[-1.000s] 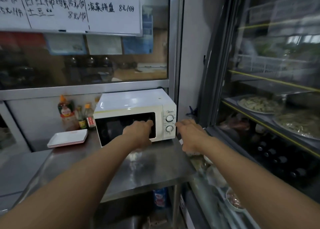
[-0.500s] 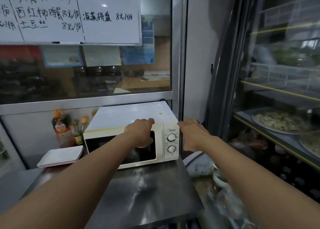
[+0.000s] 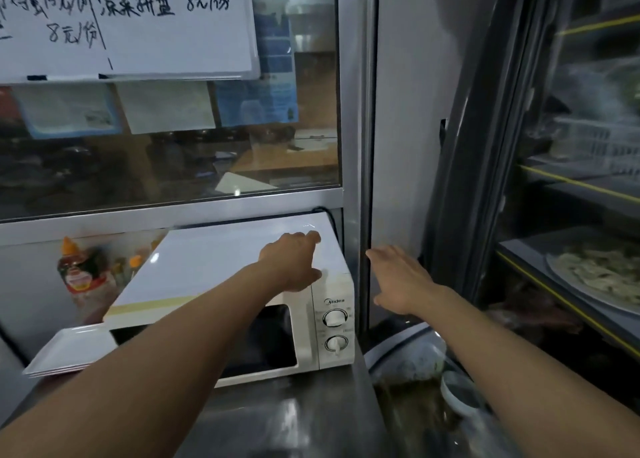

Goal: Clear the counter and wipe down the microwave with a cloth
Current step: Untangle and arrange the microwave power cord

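1. The white microwave (image 3: 242,284) stood at the back of the steel counter (image 3: 294,419), against the glass partition, its door closed and its two dials facing forward
2. The left hand (image 3: 292,262) lay on the microwave's top near the right front corner, fingers loosely bent over the surface; no cloth showed under it, though the palm hid whatever might be beneath
3. The right hand (image 3: 401,281) hovered in the gap beside the microwave's right wall, fingers straight and spread, holding nothing and seemingly not touching the casing
4. A second before, the left hand had been at the door front near the handle edge; it had since climbed to the top panel, while the right had stayed just off the side, opening flatter
5. That shift suggested the hands were bracing or feeling over the casing rather than wiping, since no cloth could be seen anywhere
6. A stack of white square plates (image 3: 69,352) sat touching the microwave's left front corner, with a sauce bottle (image 3: 81,274) behind it, so the clearing appeared unfinished
7. To the right stood a glass-fronted display fridge (image 3: 571,180) with plated food; above hung a handwritten menu whiteboard (image 3: 166,25)
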`<state>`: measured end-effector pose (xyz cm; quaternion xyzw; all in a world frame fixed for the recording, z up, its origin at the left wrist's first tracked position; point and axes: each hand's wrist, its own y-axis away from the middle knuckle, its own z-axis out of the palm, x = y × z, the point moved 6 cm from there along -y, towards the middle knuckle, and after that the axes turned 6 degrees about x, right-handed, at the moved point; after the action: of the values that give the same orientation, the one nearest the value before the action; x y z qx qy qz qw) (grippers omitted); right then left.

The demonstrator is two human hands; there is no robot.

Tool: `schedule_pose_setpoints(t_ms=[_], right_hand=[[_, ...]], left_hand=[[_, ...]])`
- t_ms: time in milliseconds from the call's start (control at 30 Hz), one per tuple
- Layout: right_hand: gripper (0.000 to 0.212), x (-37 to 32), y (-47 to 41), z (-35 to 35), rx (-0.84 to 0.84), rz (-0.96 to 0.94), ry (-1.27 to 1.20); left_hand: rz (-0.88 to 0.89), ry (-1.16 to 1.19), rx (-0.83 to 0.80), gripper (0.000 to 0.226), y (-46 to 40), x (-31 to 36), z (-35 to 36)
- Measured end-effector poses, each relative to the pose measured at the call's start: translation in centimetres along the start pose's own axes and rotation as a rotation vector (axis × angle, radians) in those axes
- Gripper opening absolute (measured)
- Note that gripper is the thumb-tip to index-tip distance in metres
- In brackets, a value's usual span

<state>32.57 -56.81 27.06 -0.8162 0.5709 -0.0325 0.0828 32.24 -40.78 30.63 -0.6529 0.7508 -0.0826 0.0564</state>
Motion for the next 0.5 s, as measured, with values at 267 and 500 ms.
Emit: schedule_pose_setpoints(t_ms=[267, 500], right_hand=[[0.071, 1.5, -4.6, 0.8, 0.016, 0.119, -0.006], [0.072, 2.1, -7.5, 2.7, 0.022, 0.225, -0.064]], left_hand=[[0.125, 0.007, 0.005, 0.061, -6.6, -1.2, 0.9], [0.196, 0.027, 0.007, 0.060, -11.1, -3.3, 1.9]])
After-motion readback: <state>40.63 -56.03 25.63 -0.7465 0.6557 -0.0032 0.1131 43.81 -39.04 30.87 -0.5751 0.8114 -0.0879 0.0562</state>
